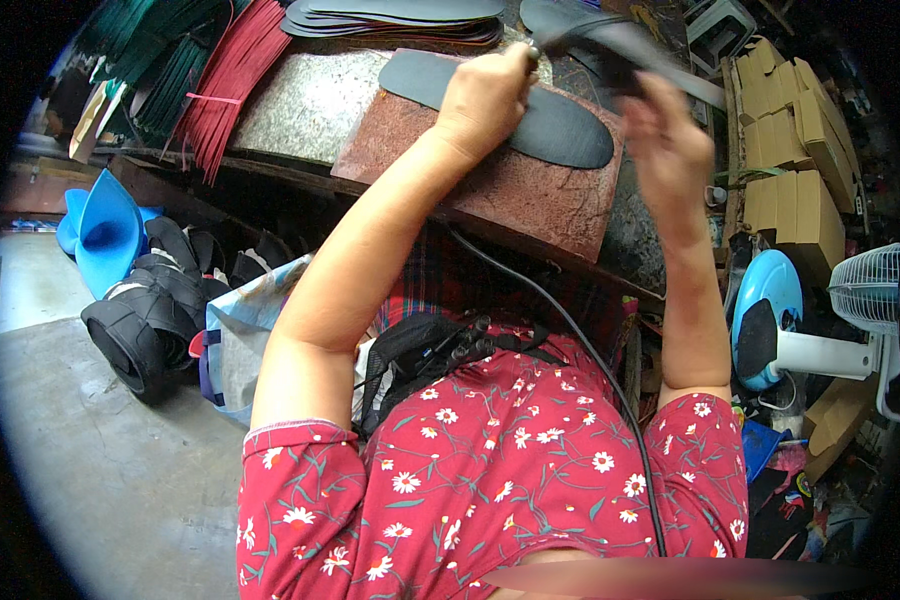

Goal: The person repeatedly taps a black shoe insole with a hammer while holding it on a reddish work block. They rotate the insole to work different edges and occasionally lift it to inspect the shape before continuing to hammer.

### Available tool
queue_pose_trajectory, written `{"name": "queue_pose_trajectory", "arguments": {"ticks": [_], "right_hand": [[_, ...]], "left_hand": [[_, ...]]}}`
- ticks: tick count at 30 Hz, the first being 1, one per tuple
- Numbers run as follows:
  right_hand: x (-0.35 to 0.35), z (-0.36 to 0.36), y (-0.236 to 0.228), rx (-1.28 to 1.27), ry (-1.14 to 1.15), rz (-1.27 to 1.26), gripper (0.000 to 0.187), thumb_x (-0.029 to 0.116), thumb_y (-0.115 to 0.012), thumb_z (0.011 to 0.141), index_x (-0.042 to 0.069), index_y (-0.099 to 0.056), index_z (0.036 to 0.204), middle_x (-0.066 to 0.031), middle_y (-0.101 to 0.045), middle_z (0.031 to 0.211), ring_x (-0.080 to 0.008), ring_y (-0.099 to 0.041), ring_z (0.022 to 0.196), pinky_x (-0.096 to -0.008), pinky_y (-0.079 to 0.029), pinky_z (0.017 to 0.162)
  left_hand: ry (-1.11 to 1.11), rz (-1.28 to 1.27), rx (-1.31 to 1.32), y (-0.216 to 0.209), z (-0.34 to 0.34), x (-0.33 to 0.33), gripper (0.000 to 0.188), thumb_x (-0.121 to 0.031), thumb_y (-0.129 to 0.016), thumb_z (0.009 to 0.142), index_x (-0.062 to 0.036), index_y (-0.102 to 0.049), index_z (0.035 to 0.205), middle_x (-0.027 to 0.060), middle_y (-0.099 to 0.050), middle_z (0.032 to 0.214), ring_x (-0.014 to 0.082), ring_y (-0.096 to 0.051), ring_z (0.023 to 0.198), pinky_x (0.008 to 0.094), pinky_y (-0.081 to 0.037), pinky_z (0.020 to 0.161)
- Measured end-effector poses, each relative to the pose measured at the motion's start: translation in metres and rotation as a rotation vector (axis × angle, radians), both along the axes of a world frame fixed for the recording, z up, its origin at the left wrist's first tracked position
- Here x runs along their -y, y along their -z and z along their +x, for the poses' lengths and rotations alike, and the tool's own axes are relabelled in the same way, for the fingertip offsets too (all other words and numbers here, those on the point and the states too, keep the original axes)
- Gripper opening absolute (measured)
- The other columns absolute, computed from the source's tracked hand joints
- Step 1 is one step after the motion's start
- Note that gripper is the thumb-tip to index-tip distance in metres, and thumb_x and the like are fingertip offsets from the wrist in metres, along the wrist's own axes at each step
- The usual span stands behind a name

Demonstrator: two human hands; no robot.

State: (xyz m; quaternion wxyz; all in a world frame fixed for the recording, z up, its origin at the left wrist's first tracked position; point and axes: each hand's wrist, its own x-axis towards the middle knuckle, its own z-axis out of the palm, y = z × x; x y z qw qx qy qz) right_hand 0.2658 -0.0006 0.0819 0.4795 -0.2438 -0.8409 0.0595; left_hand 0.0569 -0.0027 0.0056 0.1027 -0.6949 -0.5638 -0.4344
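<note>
A long dark sole-shaped piece lies on a reddish-brown block at the bench edge. My left hand is closed over the middle of this piece. A small object with a dark rounded top pokes out of its fist; its lower part is hidden. My right hand, smeared by motion, is raised to the right of the block with its fingers curled. At its fingertips a dark elongated object is blurred, so I cannot tell its kind.
Stacked dark soles and bundles of red strips and green strips occupy the bench's far left. Cardboard boxes and a fan stand right. Rolled black material sits on the left. A black cable crosses my front.
</note>
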Motion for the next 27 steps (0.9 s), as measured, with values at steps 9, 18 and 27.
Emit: {"name": "queue_pose_trajectory", "arguments": {"ticks": [9,18,27], "right_hand": [[-0.019,0.021,0.043,0.273,0.272,-0.459,0.038,0.044,-0.056,0.095,0.021,-0.062,0.124,-0.0205,-0.069,0.093,-0.0413,-0.065,0.091,-0.0473,-0.051,0.075],[-0.029,0.015,0.032,0.200,0.208,-0.543,0.039,0.038,-0.062,0.094,0.011,-0.064,0.121,-0.0190,-0.070,0.099,-0.0340,-0.069,0.089,-0.0392,-0.052,0.075],[-0.003,-0.019,-0.019,-0.315,-0.242,-0.327,0.035,0.026,-0.063,0.097,0.009,-0.060,0.127,-0.0007,-0.065,0.075,-0.0051,-0.057,0.064,-0.0206,-0.047,0.056]], "left_hand": [[0.129,0.061,1.027,-0.003,-0.031,-0.004,0.010,-0.005,-0.058,0.096,0.0011,-0.056,0.104,0.0111,-0.071,0.091,0.0178,-0.069,0.077,0.0296,-0.060,0.074],[-0.072,-0.164,0.759,0.014,-0.057,-0.001,0.013,-0.013,-0.072,0.083,-0.0034,-0.066,0.090,0.0084,-0.072,0.079,0.0170,-0.070,0.073,0.0304,-0.055,0.070],[-0.117,-0.132,0.187,-0.002,-0.041,0.005,0.020,-0.014,-0.070,0.086,-0.0024,-0.061,0.100,0.0176,-0.070,0.083,0.0292,-0.070,0.075,0.0369,-0.055,0.067]]}}
